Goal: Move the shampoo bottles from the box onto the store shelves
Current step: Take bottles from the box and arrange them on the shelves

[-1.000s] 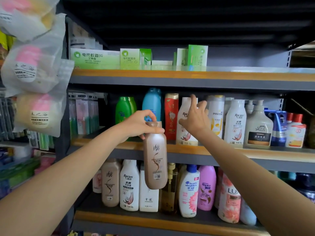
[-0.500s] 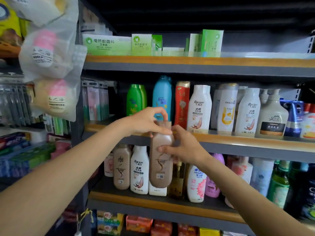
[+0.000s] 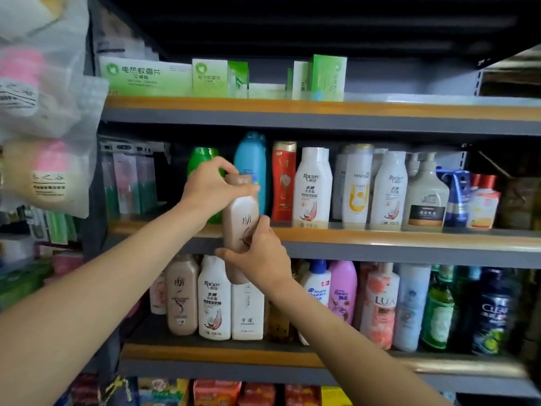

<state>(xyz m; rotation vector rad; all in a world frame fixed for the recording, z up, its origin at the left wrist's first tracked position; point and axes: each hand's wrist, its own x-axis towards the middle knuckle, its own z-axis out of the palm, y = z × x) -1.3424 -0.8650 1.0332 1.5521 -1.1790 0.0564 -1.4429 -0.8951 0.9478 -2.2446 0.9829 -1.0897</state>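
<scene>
While both hands clamp it, the brown bottle (image 3: 241,213) hangs upright before the middle shelf (image 3: 380,237): the left hand (image 3: 212,189) grips its cap end, the right hand (image 3: 260,256) wraps its lower body. It is glossy tan-brown with dark lettering and a swirl.

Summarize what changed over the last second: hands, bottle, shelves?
The right hand left the white Raclen bottle on the middle shelf and took hold of the brown bottle low on its body. The left hand stayed gripping its cap end. Shelved bottles unchanged.
</scene>
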